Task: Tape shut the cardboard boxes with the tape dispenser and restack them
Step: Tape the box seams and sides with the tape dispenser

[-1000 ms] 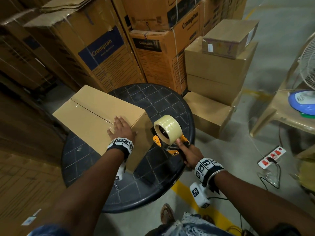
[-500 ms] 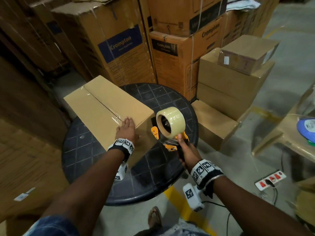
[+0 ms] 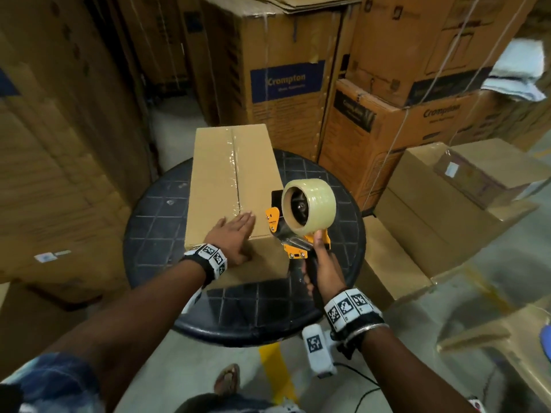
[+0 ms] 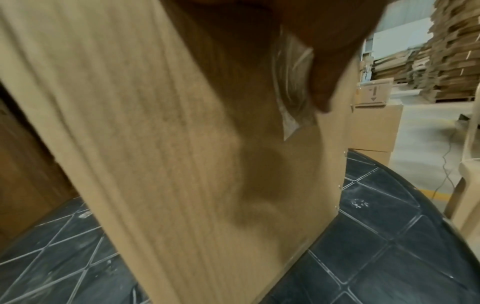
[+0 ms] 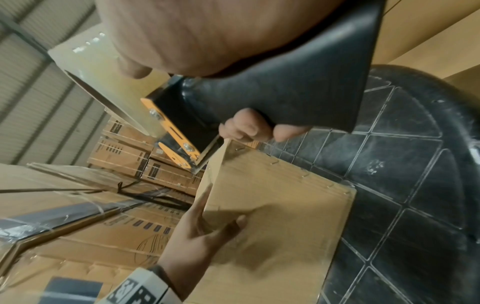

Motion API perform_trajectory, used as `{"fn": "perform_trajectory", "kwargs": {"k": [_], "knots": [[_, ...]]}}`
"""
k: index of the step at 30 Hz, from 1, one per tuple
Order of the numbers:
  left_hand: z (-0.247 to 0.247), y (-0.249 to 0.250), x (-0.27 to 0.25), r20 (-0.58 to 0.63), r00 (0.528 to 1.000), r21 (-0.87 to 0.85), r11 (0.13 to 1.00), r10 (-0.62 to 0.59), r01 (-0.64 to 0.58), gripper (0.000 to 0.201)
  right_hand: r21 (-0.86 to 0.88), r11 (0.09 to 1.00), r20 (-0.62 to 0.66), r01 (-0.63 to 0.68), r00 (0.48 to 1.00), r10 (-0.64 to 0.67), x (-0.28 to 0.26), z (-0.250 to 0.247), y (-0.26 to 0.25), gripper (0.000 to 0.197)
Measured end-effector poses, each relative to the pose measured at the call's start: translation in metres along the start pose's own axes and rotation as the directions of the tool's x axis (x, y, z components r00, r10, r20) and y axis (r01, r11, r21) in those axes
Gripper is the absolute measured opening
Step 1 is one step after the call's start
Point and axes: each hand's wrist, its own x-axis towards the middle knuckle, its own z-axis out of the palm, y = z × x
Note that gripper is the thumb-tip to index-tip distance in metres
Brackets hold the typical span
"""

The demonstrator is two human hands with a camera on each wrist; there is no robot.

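**One box taped along its seam, dispenser lifted clear**

One cardboard box (image 3: 232, 186) lies on the round black counter (image 3: 155, 210) in the head view, with clear tape (image 3: 234, 156) running down its centre seam. Against the views of a second and half a second ago, the box now sits lengthwise away from the person instead of at a slant, and the tape dispenser (image 3: 301, 216) stands beside its near right corner rather than on the seam. Judgement: the top seam is closed and the box is likely ready for smoothing down and restacking. The left hand (image 3: 235, 236) lies flat on the near end of the lid, fingers straight and together, thumb over the front edge. The right hand (image 3: 323, 269) is wrapped round the dispenser's black handle. Plain boxes (image 3: 447, 192) stand to the right of the counter, printed cartons (image 3: 280, 79) behind it.

Left wrist view: the front face of the box (image 4: 168, 144) fills the frame, blurred; a tape tail (image 4: 291, 86) hangs over the edge below the hand, its corner loose. Risk: that tail may lift if not pressed.

Right wrist view: fingers (image 5: 246, 127) curl tight on the handle (image 5: 298, 96); the left hand (image 5: 205, 232) presses the box corner, open.
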Motion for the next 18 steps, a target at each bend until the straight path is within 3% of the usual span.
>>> {"fn": "perform_trajectory", "kwargs": {"k": [2,4,6,8,11,15,16,18], "knots": [[0.002,-0.002,-0.011,-0.022,0.998,-0.048,0.997,-0.054,0.053,0.102,-0.026,1.000,0.021,0.015,1.000,-0.015,0.003,0.005,-0.005,0.112],[0.004,-0.004,-0.022,-0.081,0.980,-0.162,0.972,-0.183,0.168,0.090,-0.052,0.998,0.040,0.027,0.999,-0.025,0.006,0.011,-0.009,0.112],[0.006,-0.007,-0.031,-0.139,0.933,-0.260,0.922,-0.331,0.288,0.081,-0.077,0.996,0.053,0.035,0.998,-0.031,0.009,0.016,-0.013,0.110],[0.010,-0.012,-0.038,-0.147,0.873,-0.321,0.857,-0.465,0.403,0.086,-0.089,0.995,0.070,0.040,0.997,-0.034,0.011,0.023,-0.016,0.106],[0.012,-0.011,-0.047,-0.070,0.756,-0.450,0.697,-0.650,0.558,0.111,-0.112,0.993,0.101,0.048,0.994,-0.036,0.012,0.033,-0.020,0.102],[0.011,-0.002,-0.052,0.096,0.587,-0.731,0.343,-0.804,0.589,0.144,-0.128,0.990,0.148,0.062,0.988,-0.042,0.015,0.043,-0.024,0.098],[0.013,-0.003,-0.050,0.125,0.572,-0.773,0.282,-0.811,0.568,0.148,-0.129,0.989,0.155,0.065,0.987,-0.044,0.015,0.045,-0.025,0.097],[0.018,-0.010,-0.046,0.135,0.582,-0.815,0.244,-0.802,0.525,0.151,-0.136,0.988,0.176,0.069,0.983,-0.044,0.018,0.049,-0.027,0.098]]}}
